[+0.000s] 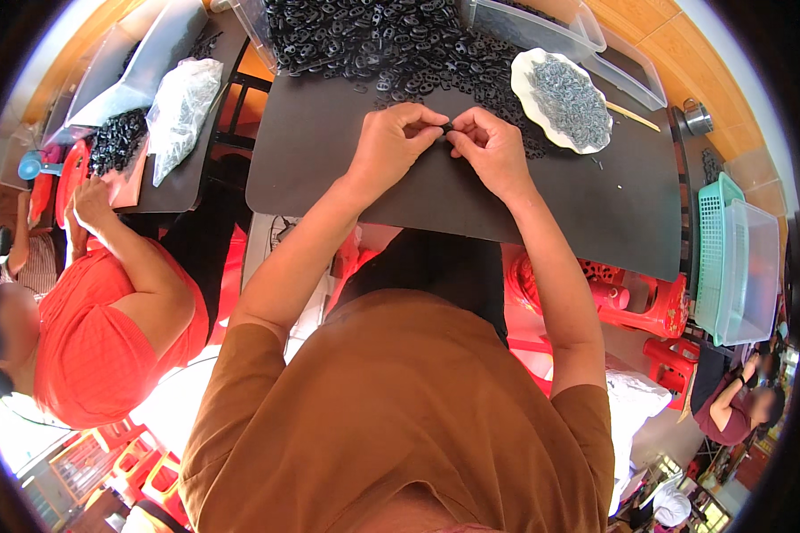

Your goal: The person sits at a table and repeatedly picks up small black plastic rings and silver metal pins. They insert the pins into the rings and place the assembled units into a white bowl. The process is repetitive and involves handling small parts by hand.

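Observation:
Over the dark table, my left hand and my right hand meet at the fingertips. Both pinch a small black plastic piece, mostly covered by the fingers. Just beyond them spreads a large heap of black plastic pieces, each with holes through it. Right of my right hand stands a white scalloped plate filled with many small, greyish, see-through pieces. Whether one of these is between my fingers, I cannot tell.
Clear plastic bins stand at the back. A metal cup and a mint-green basket are at the right. At the left, a person in red sits by another table with black pieces and a plastic bag. Red stools stand below.

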